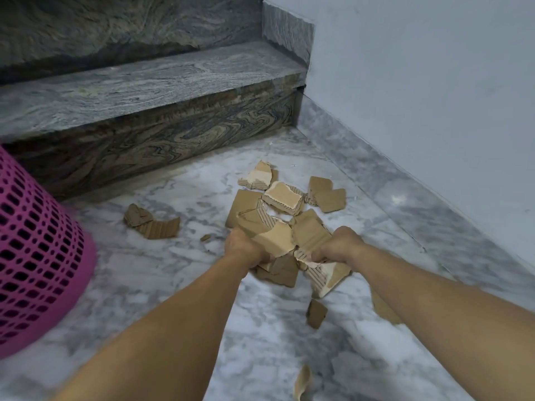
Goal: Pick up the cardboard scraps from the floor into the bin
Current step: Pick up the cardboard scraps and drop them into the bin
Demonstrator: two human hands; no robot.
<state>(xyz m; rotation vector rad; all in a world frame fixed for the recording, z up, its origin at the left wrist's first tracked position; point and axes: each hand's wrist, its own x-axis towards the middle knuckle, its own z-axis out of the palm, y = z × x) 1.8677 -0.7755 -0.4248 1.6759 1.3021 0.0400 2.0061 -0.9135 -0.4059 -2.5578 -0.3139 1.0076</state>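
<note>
Your left hand (241,246) and right hand (338,246) sit at centre frame, fingers curled into the main heap of cardboard scraps (285,224) on the marble floor (162,273), each grasping pieces. Separate scraps lie left of the heap (150,222), below it (316,313) and at the bottom edge (302,382). The pink perforated bin (37,256) stands at the left edge, beside the stone step (144,91)

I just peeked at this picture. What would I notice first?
First, two bare arms reaching to the middle, where the left hand and right hand each grip torn brown cardboard scraps heaped on the grey marble floor. Next, the bright pink bin with holes at the left edge. A dark swirly stone step runs behind, and loose scraps lie around the heap.
</note>
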